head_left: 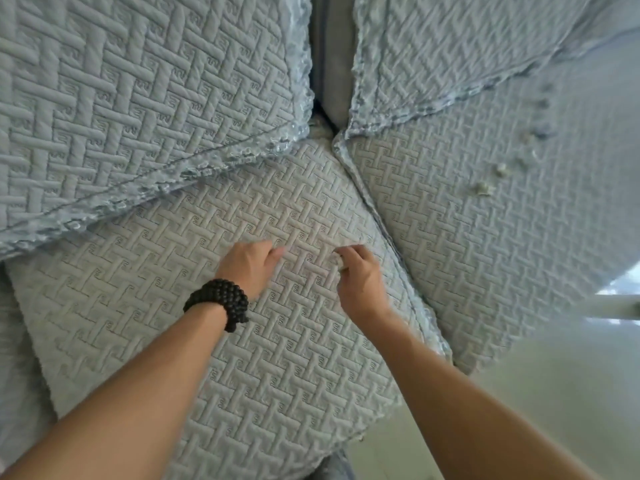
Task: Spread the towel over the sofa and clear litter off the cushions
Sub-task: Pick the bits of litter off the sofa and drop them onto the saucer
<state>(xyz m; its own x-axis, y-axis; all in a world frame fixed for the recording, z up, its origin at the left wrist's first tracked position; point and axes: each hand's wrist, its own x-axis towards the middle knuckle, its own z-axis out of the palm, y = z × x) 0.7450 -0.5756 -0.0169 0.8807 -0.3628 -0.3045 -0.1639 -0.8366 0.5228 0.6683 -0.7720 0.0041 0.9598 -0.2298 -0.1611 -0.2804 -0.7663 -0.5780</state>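
Note:
A pale blue quilted towel [277,341] with a woven pattern covers the sofa seat cushion below me. My left hand [247,266], with a black bead bracelet on its wrist, rests knuckles-up on that cover, fingers curled. My right hand [358,277] hovers just to the right of it, fingers closed around a small white scrap of litter [337,260]. Several more whitish litter crumbs [485,189] lie scattered on the neighbouring seat cushion [467,254] to the right.
Two quilted covers with ruffled edges hang over the back cushions, the left back cushion [138,98] and the right back cushion [450,46], with a dark gap [329,64] between them. Pale floor [554,393] and a white bar [609,306] show at lower right.

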